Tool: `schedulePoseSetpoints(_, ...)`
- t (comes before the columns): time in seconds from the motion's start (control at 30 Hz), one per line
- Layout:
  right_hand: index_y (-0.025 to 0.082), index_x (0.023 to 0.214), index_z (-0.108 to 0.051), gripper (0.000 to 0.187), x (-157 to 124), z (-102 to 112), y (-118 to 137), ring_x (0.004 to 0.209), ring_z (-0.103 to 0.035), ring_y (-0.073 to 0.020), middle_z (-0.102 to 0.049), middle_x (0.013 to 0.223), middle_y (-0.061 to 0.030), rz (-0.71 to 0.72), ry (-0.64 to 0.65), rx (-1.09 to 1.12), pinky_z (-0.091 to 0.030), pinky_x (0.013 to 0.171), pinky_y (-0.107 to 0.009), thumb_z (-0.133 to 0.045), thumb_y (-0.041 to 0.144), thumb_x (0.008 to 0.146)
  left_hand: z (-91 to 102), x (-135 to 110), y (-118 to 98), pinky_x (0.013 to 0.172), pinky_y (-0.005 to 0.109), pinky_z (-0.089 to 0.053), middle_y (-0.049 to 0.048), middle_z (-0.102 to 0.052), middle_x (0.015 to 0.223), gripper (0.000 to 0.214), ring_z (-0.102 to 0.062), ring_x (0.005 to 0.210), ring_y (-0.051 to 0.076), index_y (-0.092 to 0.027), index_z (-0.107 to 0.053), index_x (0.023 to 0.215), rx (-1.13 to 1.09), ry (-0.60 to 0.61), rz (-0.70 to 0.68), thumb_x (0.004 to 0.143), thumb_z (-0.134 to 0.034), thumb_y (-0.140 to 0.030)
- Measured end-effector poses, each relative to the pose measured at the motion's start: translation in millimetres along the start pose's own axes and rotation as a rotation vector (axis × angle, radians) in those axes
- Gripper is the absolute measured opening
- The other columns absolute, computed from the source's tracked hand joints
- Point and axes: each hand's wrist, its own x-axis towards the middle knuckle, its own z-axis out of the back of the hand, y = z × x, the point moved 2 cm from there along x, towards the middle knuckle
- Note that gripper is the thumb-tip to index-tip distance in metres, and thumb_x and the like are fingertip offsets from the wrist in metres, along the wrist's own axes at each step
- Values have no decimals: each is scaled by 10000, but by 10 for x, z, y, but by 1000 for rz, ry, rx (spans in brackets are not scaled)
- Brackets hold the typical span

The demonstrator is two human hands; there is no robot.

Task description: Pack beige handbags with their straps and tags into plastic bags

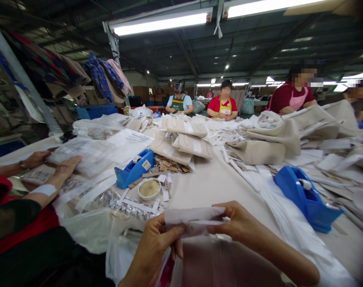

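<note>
Lower centre: our left hand (158, 238) and right hand (239, 223) pinch a white sheet (193, 219), folded over, right end gaping, so seemingly unfinished; beige bags (196, 145) stacked near frame centre

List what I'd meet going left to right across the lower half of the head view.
A co-worker's nearer hand, a blue tape dispenser, the wearer's left hand, a thin white sheet, the wearer's right hand, a second blue tape dispenser.

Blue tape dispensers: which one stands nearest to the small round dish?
The blue dispenser on the picture's left, beside the dish; the other dispenser stands far right, away from it.
</note>
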Motion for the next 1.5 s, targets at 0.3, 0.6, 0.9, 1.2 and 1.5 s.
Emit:
schedulePoseSetpoints(0.3, 131, 703, -760, 360, 19, 33, -34, 564, -489, -101, -600, 592, -9, 46, 12, 143, -407, 563, -212, -742, 489, 734, 56, 27, -22, 371, 170, -362, 3, -586, 409, 333, -457, 335, 90, -100, -709, 906, -1, 9, -78, 774, -730, -405)
schedulePoseSetpoints(0.6, 192, 938, -798, 252, -11, 59, -85, 654, -582, -142, -714, 757, -56, 84, -24, 222, -464, 633, -250, -744, 365, 764, 111, 31, -68, 401, 182, -402, 9, -626, 462, 174, -543, 390, 123, -151, -696, 881, -144, 105, -150, 784, -706, -295)
schedulePoseSetpoints(0.9, 191, 845, -800, 180, -51, 136, -84, 706, -606, -142, -713, 753, -30, 119, 71, 186, -434, 673, -230, -652, 276, 787, 134, 11, -168, 447, 198, -437, 27, -638, 526, 107, -597, 450, 139, -141, -634, 693, -85, 164, -122, 792, -607, -170)
schedulePoseSetpoints(1.2, 172, 942, -794, 322, -93, 168, -25, 765, -595, -167, -715, 833, -54, 128, 159, 10, -424, 733, -261, -658, 443, 834, 196, 36, -128, 430, 210, -427, 32, -614, 689, 143, -666, 525, 182, -121, -607, 581, -129, 273, 7, 725, -603, -123)
schedulePoseSetpoints(1.5, 191, 813, -809, 126, -53, 92, 5, 635, -587, -127, -711, 707, -23, 72, 45, -21, -441, 629, -225, -734, 232, 721, 400, 225, -554, 785, 261, -446, 46, -672, 847, 113, -615, 858, 186, -163, -615, 710, 464, 234, -200, 715, -515, -111)
